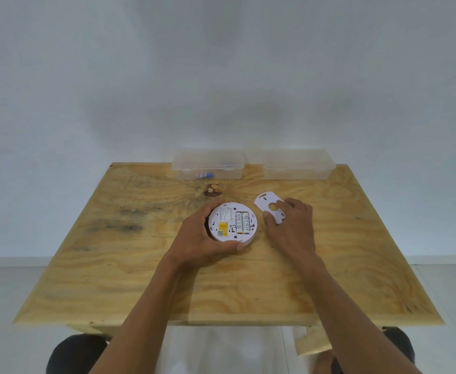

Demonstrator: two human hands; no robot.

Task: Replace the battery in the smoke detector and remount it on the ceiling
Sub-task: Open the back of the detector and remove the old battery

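Left hand (202, 238) grips smoke detector (232, 222) at bench (113, 265) centre, 2 batteries (242, 222) seated; right hand (291, 225) pinches mounting plate (268, 209) at detector's 3 o'clock; next: refit plate w/ tabs aligned.

Evenly and softly lit, fairly bright, with no hard glare. Faint diffuse shadow on the wall (248, 114) above the far edge of the table (113, 279). Soft, short shadows beneath both hands. Slightly soft focus overall, print on the detector (232, 222) unreadable. Wide-angle bending toward the edges, table sides splaying outward.
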